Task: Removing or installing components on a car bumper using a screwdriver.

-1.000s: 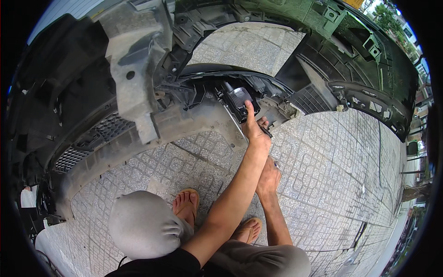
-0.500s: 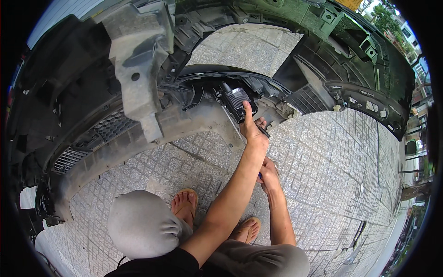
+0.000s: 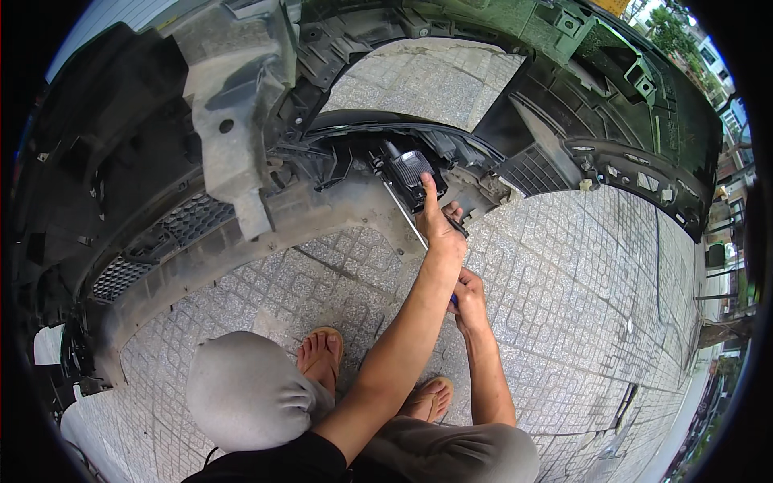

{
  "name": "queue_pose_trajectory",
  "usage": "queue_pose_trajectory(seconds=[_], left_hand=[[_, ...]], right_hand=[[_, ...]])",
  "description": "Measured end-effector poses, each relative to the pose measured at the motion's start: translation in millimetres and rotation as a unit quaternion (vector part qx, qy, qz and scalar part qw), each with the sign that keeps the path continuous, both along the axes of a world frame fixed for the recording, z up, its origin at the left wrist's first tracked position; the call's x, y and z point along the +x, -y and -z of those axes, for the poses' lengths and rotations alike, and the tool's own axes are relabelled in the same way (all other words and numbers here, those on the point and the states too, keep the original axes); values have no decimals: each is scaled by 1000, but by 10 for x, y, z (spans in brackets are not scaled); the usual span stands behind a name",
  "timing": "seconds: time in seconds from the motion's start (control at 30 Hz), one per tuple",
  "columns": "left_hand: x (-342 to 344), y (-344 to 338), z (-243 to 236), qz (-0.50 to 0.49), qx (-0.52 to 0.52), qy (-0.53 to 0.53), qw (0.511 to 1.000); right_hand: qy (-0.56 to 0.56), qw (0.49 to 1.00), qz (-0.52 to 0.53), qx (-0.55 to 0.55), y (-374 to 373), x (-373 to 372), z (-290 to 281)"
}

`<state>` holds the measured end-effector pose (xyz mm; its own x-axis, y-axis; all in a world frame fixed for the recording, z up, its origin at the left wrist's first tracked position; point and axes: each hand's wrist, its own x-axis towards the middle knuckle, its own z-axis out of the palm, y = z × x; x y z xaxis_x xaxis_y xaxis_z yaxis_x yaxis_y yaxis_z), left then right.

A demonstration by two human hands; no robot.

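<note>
A black car bumper (image 3: 241, 241) lies inside-up on the paving in front of me. A black ribbed lamp housing (image 3: 407, 167) sits in its middle section. My left hand (image 3: 440, 225) reaches up to it, thumb pressed on the housing and fingers curled around a dark part just below. My right hand (image 3: 470, 296) is lower, closed on the blue handle of a long screwdriver (image 3: 405, 216). Its thin shaft runs up and left under my left hand toward the lamp housing.
My knee in grey trousers (image 3: 241, 390) and my sandalled feet (image 3: 322, 354) rest on patterned grey paving (image 3: 580, 306). Grilles and brackets of the bumper curve around the left, top and right. Street objects stand at the far right edge.
My right hand has crept slightly up toward the lamp with the screwdriver. My left hand stays on the lamp housing.
</note>
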<state>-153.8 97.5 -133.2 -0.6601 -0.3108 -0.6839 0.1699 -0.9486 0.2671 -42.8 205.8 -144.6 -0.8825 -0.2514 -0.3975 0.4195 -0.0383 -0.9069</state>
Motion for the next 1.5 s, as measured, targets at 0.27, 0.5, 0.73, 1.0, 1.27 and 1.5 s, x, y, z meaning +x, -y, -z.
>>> queue_pose_trajectory(seconds=[0.27, 0.5, 0.73, 1.0, 1.27, 1.5], left_hand=[[-18, -15, 24, 7, 7, 2, 1000], [-2, -11, 9, 9, 3, -9, 1000], [-64, -25, 107, 8, -2, -3, 1000], [-74, -40, 118, -8, 0, 5, 1000], [-77, -19, 140, 1, -1, -7, 1000], [-65, -17, 24, 2, 4, -41, 999]], right_hand=[[-263, 948, -2, 178, 49, 60, 126], [-381, 862, -49, 332, 41, 41, 4], [-57, 995, -32, 80, -76, -66, 28], [-429, 809, -33, 400, 39, 45, 149], [-71, 988, -71, 115, -34, -71, -16], [-424, 835, -36, 350, 61, -27, 12]])
